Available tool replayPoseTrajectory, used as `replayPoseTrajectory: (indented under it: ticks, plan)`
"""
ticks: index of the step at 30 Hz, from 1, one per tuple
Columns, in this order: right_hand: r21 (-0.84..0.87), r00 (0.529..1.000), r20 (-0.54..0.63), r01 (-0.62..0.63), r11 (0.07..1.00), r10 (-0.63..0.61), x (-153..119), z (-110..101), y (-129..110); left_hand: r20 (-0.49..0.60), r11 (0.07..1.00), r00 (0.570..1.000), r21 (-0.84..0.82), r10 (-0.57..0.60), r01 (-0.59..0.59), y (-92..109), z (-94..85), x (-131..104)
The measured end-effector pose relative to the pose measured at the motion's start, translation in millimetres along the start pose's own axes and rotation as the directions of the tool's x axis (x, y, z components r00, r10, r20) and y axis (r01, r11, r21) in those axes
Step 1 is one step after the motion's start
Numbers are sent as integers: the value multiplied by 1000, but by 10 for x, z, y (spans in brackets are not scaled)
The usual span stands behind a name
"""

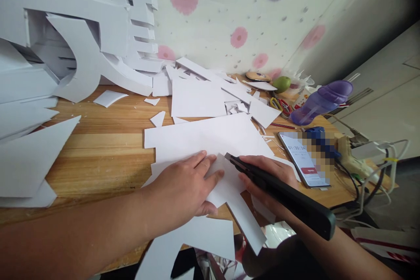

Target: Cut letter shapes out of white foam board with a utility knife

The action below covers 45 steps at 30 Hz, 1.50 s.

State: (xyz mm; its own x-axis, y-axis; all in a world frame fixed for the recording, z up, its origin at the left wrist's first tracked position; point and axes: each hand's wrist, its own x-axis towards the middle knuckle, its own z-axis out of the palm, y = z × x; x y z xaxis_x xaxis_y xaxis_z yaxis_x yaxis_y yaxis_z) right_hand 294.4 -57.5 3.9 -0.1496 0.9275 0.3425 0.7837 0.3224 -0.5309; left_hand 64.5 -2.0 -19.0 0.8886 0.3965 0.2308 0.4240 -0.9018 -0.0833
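Note:
A white foam board sheet point(203, 138) with notched edges lies on the wooden table in front of me. My left hand point(193, 181) rests on it, palm down, with its fingers stretched out and somewhat apart. In my right hand point(269, 175) is a black utility knife point(278, 192). Its blade end points left, close to the fingertips of my left hand, at the sheet's surface. Whether the tip touches the board I cannot tell. A white strip point(247, 223) and a curved white piece point(197, 232) stick out over the table's near edge.
A white cut-out structure point(114, 30) stands at the back left, with loose sheets point(29, 157) below it. Scraps lie behind the board. To the right are a phone point(303, 157), a purple bottle point(318, 103), scissors point(284, 107), a green fruit point(281, 84) and cables point(362, 192).

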Motion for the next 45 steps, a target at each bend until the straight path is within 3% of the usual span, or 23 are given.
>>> replayPoseTrajectory:
  ticks: [13,32,38,45]
  plan:
    - [19,1000,8,0,1000,0,-105,-38,-15,125,1000,992,-23,-14,17,11,-53,13]
    - [13,998,68,15,1000,-16,-154,-56,-22,175,997,984,-67,-31,43,-1,-81,38]
    - [131,997,-13,-76,988,78,-214,-27,-13,87,999,996,-35,-5,8,7,-17,13]
    - [114,962,-183,-185,976,204,-111,-76,-34,-30,1000,1000,-15,3,-4,9,-6,-38]
